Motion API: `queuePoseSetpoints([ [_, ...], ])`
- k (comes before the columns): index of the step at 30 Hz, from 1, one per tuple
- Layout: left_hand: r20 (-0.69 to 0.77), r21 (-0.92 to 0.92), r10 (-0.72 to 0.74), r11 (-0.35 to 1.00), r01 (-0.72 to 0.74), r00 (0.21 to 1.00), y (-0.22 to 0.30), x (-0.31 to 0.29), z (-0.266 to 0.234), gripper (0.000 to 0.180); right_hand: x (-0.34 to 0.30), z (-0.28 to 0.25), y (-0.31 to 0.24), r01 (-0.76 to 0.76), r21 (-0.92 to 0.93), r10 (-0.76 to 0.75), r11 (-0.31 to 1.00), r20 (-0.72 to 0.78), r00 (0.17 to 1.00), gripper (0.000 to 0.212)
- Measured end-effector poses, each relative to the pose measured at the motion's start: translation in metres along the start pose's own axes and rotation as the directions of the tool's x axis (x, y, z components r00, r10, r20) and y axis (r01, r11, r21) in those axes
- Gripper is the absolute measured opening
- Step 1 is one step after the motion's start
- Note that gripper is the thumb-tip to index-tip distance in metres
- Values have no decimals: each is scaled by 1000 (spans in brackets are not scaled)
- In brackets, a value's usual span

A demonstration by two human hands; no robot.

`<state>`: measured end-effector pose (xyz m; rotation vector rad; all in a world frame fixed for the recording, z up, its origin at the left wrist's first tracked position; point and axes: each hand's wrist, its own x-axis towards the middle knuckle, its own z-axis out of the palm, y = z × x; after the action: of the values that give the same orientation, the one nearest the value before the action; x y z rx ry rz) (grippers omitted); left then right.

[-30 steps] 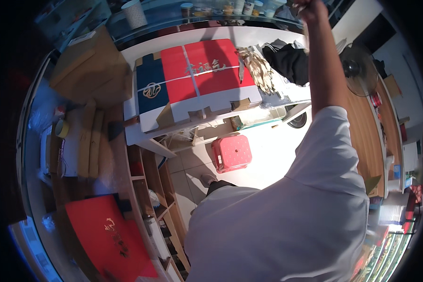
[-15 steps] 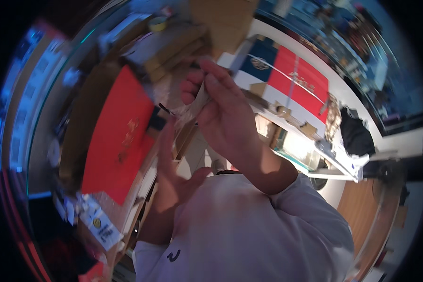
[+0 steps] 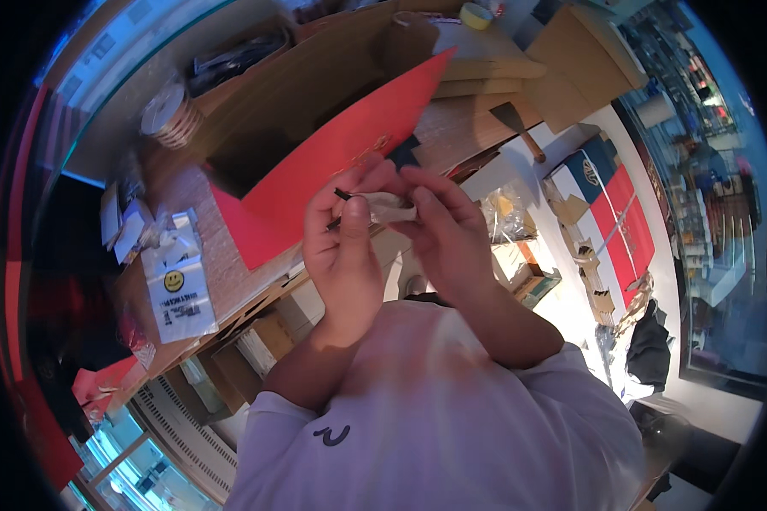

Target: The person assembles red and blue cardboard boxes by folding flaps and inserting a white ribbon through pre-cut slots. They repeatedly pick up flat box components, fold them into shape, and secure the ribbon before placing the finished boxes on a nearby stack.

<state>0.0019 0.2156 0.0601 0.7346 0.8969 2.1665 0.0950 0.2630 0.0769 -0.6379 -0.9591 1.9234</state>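
Observation:
Both my hands are raised in front of my chest, holding a crumpled, pale translucent strip stretched between them; I cannot make out exactly what it is. My left hand pinches one end between thumb and fingers. Small dark pieces stick out beside that thumb. At the strip's other end, the thumb and fingers of my right hand are closed on it. Just beyond the hands stands an open carton with a red flap, its brown inside showing. Neither hand touches it.
On the wooden table lie a white plastic bag, a ribbon spool and a wooden-handled scraper. A yellow tape roll sits on stacked cardboard. At right is a red and navy box tied with white string.
My view has turned, so the red carton now lies ahead. My left hand, free with fingers stretched before, has come up to the strip and pinches it. My right hand still holds it, lower.

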Motion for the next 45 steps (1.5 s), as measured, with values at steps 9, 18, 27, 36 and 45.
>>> queuePoseSetpoints([
  [9, 257, 679, -323, 731, 68, 911, 35, -24, -39, 17, -17, -4, 13, 214, -570, -13, 793, 335, 942, 33],
  [18, 84, 612, -243, 778, 142, 966, 25, -24, -43, 35, 18, -2, 46, 396, -329, -303, 857, 299, 905, 13],
  [27, 56, 922, -169, 387, 14, 984, 132, 101, 2, 21, 86, -45, 76, -194, -247, 263, 949, 284, 922, 17],
  [36, -93, 981, -920, -149, -121, 381, 40, 169, -31, 32, 99, -33, 113, 129, -275, -84, 953, 170, 982, 10],
  [45, -251, 846, -853, 35, 531, 457, 28, 145, -24, 32, 105, -39, 95, 343, -459, -305, 820, 158, 939, 10],
])
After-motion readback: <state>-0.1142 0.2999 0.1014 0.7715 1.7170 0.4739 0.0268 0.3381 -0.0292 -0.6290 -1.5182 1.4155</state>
